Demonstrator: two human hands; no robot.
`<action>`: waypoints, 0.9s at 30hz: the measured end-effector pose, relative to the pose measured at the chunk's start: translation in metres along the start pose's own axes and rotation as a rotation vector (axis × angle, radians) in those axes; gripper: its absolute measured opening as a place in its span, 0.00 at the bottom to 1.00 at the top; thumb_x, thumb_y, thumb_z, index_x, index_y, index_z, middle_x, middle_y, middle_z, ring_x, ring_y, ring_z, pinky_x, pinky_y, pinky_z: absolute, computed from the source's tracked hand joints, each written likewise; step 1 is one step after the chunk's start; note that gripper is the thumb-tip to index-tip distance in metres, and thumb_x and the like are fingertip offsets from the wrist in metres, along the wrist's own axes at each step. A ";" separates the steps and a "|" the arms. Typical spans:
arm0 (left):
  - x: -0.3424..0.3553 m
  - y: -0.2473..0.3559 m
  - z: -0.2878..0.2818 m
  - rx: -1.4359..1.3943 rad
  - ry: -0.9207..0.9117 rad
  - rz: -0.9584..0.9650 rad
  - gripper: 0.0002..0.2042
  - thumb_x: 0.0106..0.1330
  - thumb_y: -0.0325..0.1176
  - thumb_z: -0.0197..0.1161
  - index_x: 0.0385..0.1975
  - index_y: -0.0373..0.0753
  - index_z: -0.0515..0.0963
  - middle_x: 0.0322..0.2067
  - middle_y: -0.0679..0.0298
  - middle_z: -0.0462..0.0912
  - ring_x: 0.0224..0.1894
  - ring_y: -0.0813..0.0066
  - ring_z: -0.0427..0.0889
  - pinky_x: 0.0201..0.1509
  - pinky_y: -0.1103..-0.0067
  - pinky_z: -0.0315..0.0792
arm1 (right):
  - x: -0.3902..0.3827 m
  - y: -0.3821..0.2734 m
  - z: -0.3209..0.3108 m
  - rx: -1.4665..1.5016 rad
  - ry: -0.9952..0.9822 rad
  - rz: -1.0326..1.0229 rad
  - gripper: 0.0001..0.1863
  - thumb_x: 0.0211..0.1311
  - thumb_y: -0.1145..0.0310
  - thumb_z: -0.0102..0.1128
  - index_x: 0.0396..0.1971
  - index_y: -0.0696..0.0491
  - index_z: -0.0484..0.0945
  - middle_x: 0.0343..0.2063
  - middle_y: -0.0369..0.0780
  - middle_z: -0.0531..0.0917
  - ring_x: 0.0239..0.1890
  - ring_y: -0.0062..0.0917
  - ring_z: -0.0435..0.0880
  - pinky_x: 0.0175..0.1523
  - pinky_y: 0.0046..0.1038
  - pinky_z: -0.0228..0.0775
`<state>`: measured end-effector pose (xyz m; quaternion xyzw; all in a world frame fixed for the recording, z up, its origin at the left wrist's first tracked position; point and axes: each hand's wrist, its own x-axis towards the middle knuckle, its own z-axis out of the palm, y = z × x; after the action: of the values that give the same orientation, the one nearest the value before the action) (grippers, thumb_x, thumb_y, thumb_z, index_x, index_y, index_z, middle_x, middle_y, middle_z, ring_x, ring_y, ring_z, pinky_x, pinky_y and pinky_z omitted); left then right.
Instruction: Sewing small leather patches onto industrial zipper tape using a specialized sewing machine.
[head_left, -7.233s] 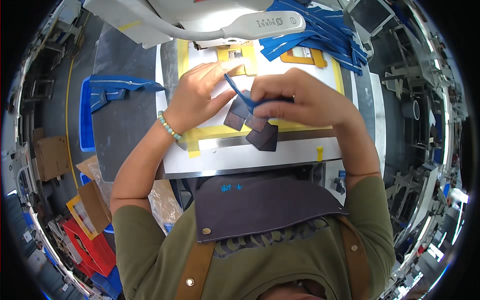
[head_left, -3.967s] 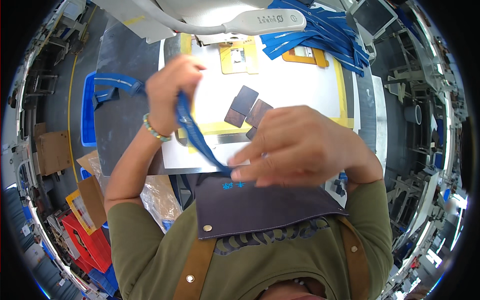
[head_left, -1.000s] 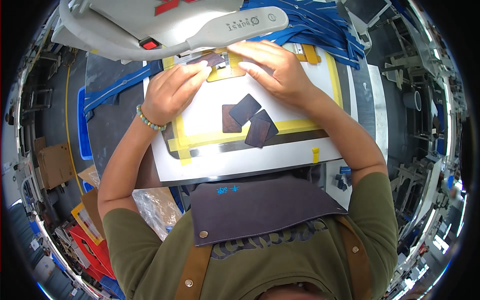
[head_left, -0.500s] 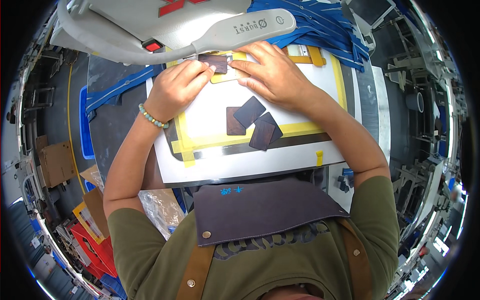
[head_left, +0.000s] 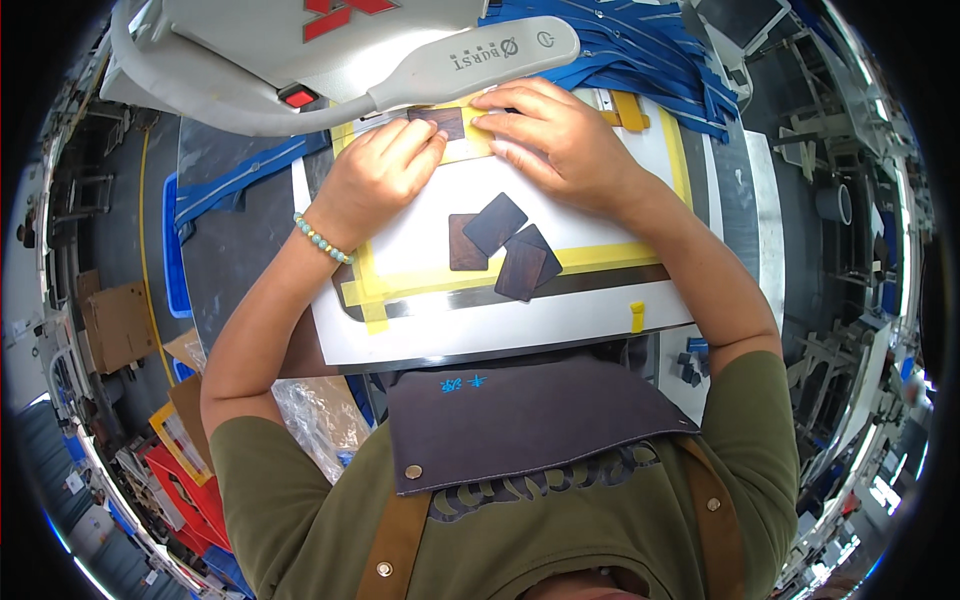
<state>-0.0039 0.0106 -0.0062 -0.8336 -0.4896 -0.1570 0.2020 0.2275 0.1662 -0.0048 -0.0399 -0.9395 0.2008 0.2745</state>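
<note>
My left hand (head_left: pixel 389 172), wearing a bead bracelet, has its fingers curled on the lower-left edge of a dark brown patch (head_left: pixel 446 120) lying on a yellow template (head_left: pixel 468 146) beneath the machine head (head_left: pixel 250 50). My right hand (head_left: pixel 560 150) rests to the right with fingers apart, their tips at the template's right part, close beside the patch. Several more dark patches (head_left: pixel 495 220) lie overlapping on the white board (head_left: pixel 400 235) below my hands. A blue zipper strip (head_left: pixel 240 175) lies left of my left hand; its far end runs under the machine.
A grey paddle-shaped arm (head_left: pixel 470 60) crosses above my hands. Blue zipper strips (head_left: pixel 640 50) are piled at the back right near another yellow template (head_left: pixel 628 108). A blue bin (head_left: pixel 176 280) stands left of the table. Cardboard boxes (head_left: pixel 115 325) and red crates (head_left: pixel 185 500) are on the floor at left.
Seconds ago both hands held a blue strip over the board; now they are at the template. In the last second the patch has shifted slightly right and straightened, with my left hand following it.
</note>
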 end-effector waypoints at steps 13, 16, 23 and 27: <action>0.013 0.000 0.002 -0.014 -0.031 -0.022 0.14 0.58 0.24 0.69 0.46 0.34 0.85 0.48 0.58 0.90 0.44 0.64 0.89 0.48 0.73 0.85 | -0.005 0.007 0.003 -0.040 -0.031 -0.005 0.19 0.68 0.69 0.67 0.57 0.57 0.85 0.60 0.42 0.86 0.65 0.39 0.80 0.72 0.41 0.70; 0.016 -0.001 0.003 -0.035 -0.048 -0.034 0.13 0.58 0.24 0.69 0.44 0.35 0.84 0.46 0.59 0.90 0.44 0.65 0.89 0.48 0.73 0.85 | -0.005 0.012 0.005 -0.045 -0.001 -0.049 0.19 0.66 0.69 0.66 0.55 0.59 0.85 0.56 0.44 0.86 0.63 0.39 0.80 0.68 0.40 0.73; 0.018 -0.010 0.003 -0.018 -0.085 0.053 0.12 0.58 0.25 0.70 0.43 0.37 0.84 0.46 0.61 0.89 0.44 0.67 0.89 0.47 0.74 0.85 | -0.004 0.008 0.006 -0.009 -0.021 -0.062 0.18 0.68 0.68 0.65 0.55 0.57 0.85 0.57 0.42 0.86 0.64 0.37 0.80 0.68 0.40 0.71; 0.020 -0.013 0.000 0.009 -0.177 0.094 0.12 0.59 0.25 0.70 0.43 0.38 0.85 0.45 0.62 0.89 0.43 0.68 0.89 0.46 0.75 0.85 | -0.003 0.010 0.010 -0.062 -0.047 -0.134 0.17 0.68 0.65 0.67 0.54 0.54 0.87 0.56 0.38 0.87 0.64 0.33 0.80 0.67 0.39 0.71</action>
<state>-0.0059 0.0315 0.0049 -0.8654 -0.4664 -0.0709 0.1687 0.2240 0.1716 -0.0182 0.0193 -0.9520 0.1539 0.2640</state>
